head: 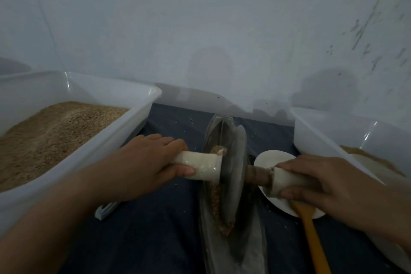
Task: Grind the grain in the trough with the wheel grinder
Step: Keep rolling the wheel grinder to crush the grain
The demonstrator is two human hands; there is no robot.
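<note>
A dark metal wheel grinder (236, 173) stands on edge in a narrow boat-shaped trough (213, 249) on the dark cloth. Brown grain (223, 220) lies along the trough under and beside the wheel. White-wrapped handles stick out on both sides of the wheel's axle. My left hand (151, 162) grips the left handle (200, 165), thumb underneath. My right hand (329, 187) grips the right handle (287, 182). The far tip of the trough shows behind the wheel.
A large white tub (142, 109) full of brown grain stands at the left. Another white tub (318, 138) with some powder is at the right. A white plate (273, 158) with an orange-handled spatula (313, 238) lies under my right hand. A pale wall is close behind.
</note>
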